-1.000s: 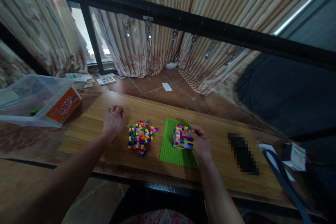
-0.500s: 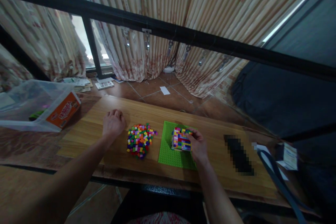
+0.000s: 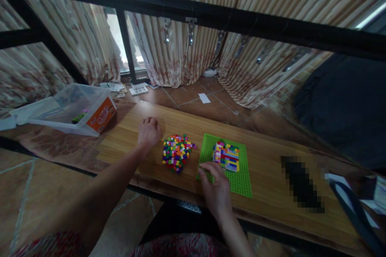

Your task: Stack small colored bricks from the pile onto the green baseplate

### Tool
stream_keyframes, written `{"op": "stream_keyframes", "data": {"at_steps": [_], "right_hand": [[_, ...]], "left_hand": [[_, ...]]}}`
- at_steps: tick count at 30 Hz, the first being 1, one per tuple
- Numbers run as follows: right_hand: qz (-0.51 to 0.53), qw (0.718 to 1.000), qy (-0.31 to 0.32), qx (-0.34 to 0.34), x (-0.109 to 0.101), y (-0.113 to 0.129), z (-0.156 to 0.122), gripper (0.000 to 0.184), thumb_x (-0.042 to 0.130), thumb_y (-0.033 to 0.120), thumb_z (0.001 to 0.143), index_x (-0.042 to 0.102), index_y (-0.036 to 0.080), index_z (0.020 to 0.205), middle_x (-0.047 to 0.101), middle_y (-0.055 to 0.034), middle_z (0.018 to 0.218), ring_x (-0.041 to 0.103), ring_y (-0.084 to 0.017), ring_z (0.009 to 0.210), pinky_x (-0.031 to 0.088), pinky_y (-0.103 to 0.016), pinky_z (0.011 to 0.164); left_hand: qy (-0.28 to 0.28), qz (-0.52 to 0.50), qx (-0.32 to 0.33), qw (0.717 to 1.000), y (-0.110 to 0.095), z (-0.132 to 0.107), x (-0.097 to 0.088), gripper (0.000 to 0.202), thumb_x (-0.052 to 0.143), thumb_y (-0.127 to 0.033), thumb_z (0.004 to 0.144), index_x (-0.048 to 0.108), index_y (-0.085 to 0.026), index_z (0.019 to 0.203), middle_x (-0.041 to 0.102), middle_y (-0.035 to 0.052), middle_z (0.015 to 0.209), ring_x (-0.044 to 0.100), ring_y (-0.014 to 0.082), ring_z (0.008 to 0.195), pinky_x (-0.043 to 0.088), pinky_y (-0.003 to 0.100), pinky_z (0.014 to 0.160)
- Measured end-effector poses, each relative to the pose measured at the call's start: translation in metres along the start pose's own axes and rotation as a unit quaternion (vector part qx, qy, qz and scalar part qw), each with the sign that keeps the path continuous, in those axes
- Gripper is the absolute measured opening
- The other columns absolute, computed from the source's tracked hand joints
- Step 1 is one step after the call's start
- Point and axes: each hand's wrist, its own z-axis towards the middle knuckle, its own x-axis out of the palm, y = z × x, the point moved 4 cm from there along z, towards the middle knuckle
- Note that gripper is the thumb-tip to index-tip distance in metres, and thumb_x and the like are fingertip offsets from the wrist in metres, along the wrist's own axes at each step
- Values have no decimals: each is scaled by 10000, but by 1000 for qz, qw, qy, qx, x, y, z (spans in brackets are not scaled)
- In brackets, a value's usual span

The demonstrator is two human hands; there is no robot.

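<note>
A green baseplate [image 3: 241, 176] lies on the wooden table [image 3: 181, 122], and a multicoloured brick block [image 3: 226, 156] stands on its far part. A pile of small coloured bricks [image 3: 177, 152] lies to the left of the plate. My left hand [image 3: 148, 132] rests on the table just left of the pile, its fingers curled under. My right hand [image 3: 214, 186] lies over the near left corner of the baseplate, fingers bent down onto it. Whether it holds anything is hidden.
A clear plastic box [image 3: 70, 108] with an orange label stands at the table's far left. A blurred dark object [image 3: 301, 184] lies right of the plate. A black rail [image 3: 193, 8] and curtains [image 3: 181, 56] stand beyond the table. Papers lie on the tiled floor.
My right hand has left the brick block and come back to the near left corner of the baseplate. The view has swung to the left. My left hand has stayed put.
</note>
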Motion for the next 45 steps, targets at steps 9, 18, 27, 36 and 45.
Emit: {"op": "stream_keyframes", "data": {"at_steps": [9, 18, 27, 36, 45], "right_hand": [[-101, 991, 68, -64, 61, 12, -18, 98, 658, 184, 859, 693, 233, 936, 686, -46, 910, 598, -226, 887, 470, -364, 808], [-151, 984, 59, -76, 72, 10, -16, 118, 592, 142, 890, 674, 225, 881, 676, -46, 860, 568, -226, 848, 434, -367, 786], [-40, 998, 20, -43, 35, 16, -4, 213, 483, 214, 975, 691, 218, 1021, 676, -65, 960, 631, -191, 911, 503, -317, 803], [104, 983, -75, 129, -33, -20, 27, 306, 616, 471, 896, 728, 209, 1010, 742, -68, 986, 687, -193, 823, 555, -356, 782], [81, 976, -135, 150, -60, -53, 52, 333, 645, 474, 815, 768, 190, 936, 732, -103, 1029, 693, -226, 866, 565, -389, 782]], "left_hand": [[11, -17, -11, 1000, 0, -1, 0, 283, 386, -228, 900, 643, -163, 997, 651, 151, 1104, 559, 316, 1071, 413, 466, 947], [19, -21, -14, 1000, 0, 0, 1, 287, 390, -231, 895, 648, -162, 999, 646, 156, 1104, 551, 316, 1094, 402, 470, 962], [-1, -15, -2, 1000, 1, 1, 2, 284, 401, -233, 886, 645, -165, 1014, 654, 146, 1085, 560, 307, 1073, 416, 461, 956], [-6, 0, 5, 1000, 3, 3, 4, 295, 393, -248, 887, 644, -156, 1014, 658, 150, 1092, 567, 313, 1051, 425, 454, 931], [-13, 7, 5, 1000, 5, 3, 5, 301, 392, -252, 887, 648, -159, 1017, 666, 144, 1086, 572, 311, 1031, 424, 452, 919]]}}
